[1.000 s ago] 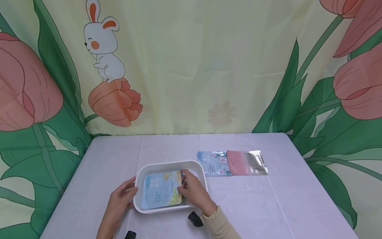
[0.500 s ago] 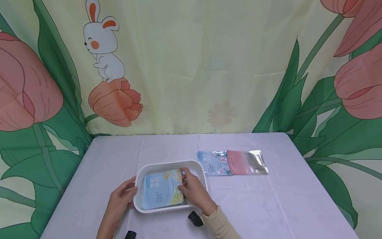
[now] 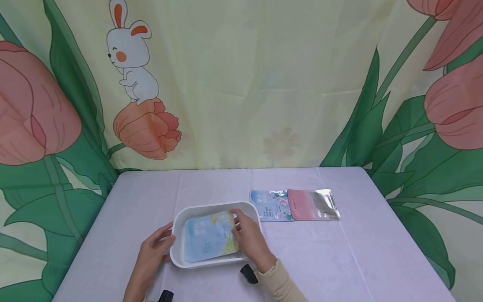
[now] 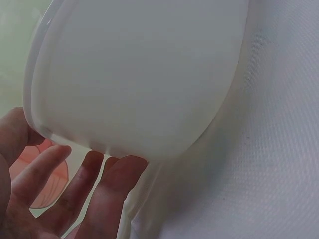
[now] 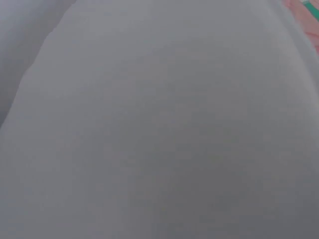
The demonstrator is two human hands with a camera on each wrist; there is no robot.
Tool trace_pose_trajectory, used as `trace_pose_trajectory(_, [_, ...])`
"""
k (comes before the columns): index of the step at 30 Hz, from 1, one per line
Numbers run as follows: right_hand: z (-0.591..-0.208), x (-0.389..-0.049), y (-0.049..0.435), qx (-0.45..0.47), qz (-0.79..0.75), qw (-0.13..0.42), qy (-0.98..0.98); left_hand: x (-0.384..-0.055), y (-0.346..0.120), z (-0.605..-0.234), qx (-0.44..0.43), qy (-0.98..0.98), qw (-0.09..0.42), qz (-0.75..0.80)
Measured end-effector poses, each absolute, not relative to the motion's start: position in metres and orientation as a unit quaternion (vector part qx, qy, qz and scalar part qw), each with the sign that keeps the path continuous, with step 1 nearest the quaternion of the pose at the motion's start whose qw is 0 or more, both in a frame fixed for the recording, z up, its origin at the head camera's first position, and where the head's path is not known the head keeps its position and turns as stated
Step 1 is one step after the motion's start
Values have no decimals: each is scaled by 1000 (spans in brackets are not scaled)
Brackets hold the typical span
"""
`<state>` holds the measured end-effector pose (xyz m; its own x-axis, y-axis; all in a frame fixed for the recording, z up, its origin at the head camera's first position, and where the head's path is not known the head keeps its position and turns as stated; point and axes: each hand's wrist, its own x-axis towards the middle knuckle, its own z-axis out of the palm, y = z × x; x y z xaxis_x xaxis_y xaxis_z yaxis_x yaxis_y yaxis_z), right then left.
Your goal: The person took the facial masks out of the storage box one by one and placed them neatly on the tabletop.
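Note:
A light blue sheet-mask packet (image 3: 209,237), printed with yellow and green at its right end, lies slightly tilted inside a white tray (image 3: 201,265). My right hand (image 3: 250,238) pinches that packet by its right edge, over the tray's right side. At the tray's left end, the fingertips of my left hand (image 3: 152,247) touch the outer wall. The left wrist view shows these fingers (image 4: 82,181) spread along the wall just below the rim. Only a blurred pale surface fills most of the right wrist view, so the right hand is hidden there.
Behind the tray's right corner, a blue floral packet (image 3: 272,206) lies partly under a pink and silver packet (image 3: 314,204). A white cloth (image 3: 324,260) covers the table. A printed curtain (image 3: 234,84) hangs behind it.
The blue packet has shifted slightly right within the tray and turned a little, its right end rising. My right hand has moved slightly right with it. The left hand stays put.

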<state>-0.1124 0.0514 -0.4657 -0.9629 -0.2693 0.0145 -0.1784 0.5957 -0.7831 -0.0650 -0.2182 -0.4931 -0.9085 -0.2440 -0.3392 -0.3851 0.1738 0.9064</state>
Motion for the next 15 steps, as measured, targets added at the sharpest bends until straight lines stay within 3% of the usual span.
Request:
trace_pose_trajectory(5, [-465, -114, 54, -120, -419, 21, 900, -65, -218, -493, -205, 768, 56, 604])
trace_pose_trajectory(15, [-463, -116, 60, -167, -482, 65, 858, -66, -219, -496, -214, 766, 61, 603])
